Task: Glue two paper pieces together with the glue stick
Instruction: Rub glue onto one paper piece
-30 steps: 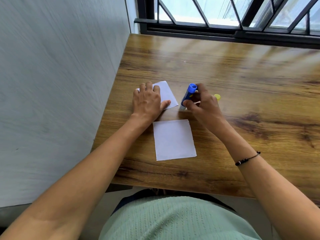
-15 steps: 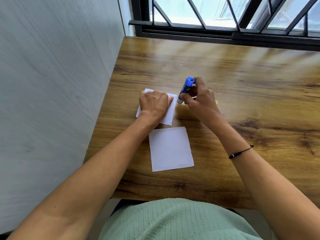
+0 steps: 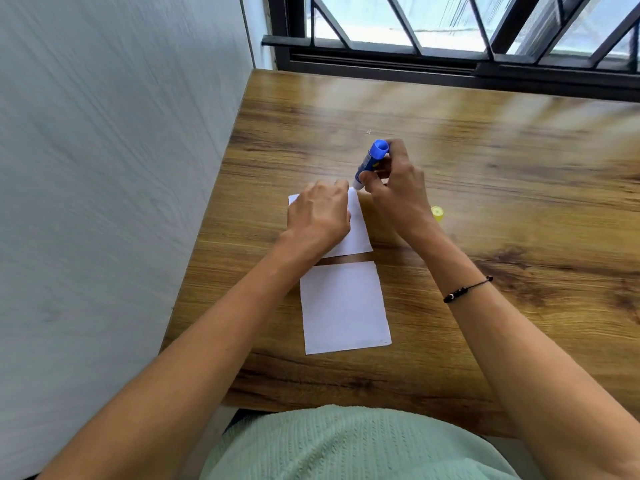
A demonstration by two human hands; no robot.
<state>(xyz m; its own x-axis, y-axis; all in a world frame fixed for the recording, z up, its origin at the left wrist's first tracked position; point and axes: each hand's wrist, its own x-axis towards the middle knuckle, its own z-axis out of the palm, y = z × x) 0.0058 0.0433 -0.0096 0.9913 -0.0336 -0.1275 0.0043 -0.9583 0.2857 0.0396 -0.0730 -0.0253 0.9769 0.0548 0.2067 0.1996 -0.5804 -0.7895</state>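
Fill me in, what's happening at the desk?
A person is gluing paper. The left hand presses the far paper piece flat on the wooden table, while the right hand holds the blue glue stick tilted, tip at that piece's far right corner. The near paper piece lies untouched, apart from the first. The yellow cap sits beside the right hand.

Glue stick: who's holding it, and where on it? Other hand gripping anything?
The right hand holds the glue stick by its blue barrel, white tip down at the far paper piece. The left hand grips nothing; it presses flat on that paper.
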